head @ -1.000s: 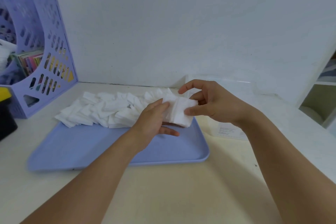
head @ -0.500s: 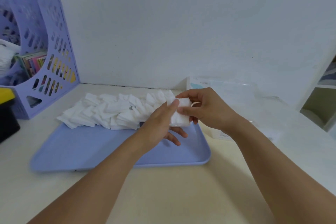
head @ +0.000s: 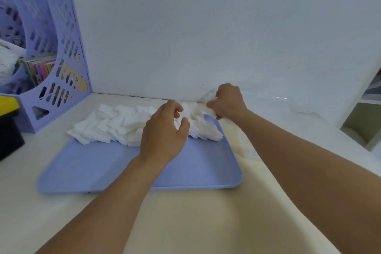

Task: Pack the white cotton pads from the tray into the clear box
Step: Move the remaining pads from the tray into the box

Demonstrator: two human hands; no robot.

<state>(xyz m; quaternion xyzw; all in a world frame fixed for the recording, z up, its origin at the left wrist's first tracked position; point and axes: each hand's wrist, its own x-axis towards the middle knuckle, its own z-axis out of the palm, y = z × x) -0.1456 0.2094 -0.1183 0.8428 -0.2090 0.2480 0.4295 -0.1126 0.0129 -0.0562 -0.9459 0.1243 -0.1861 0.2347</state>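
Now the flat lavender plastic tray [head: 103, 171] lies before me, its long axis left to right, with the row of white square cotton pads [head: 111, 126] along its far edge. Right of it, barely visible, stands the clear plastic box [head: 268, 101]. My right hand [head: 228, 101], nearer the box, grips pads; my left hand [head: 165, 136] hovers loosely curled, holding nothing

Right hand [head: 226, 101] grips what looks like cotton pads [head: 115, 126] beyond the tray [head: 103, 171]; left hand [head: 165, 132] hovers over the pile.
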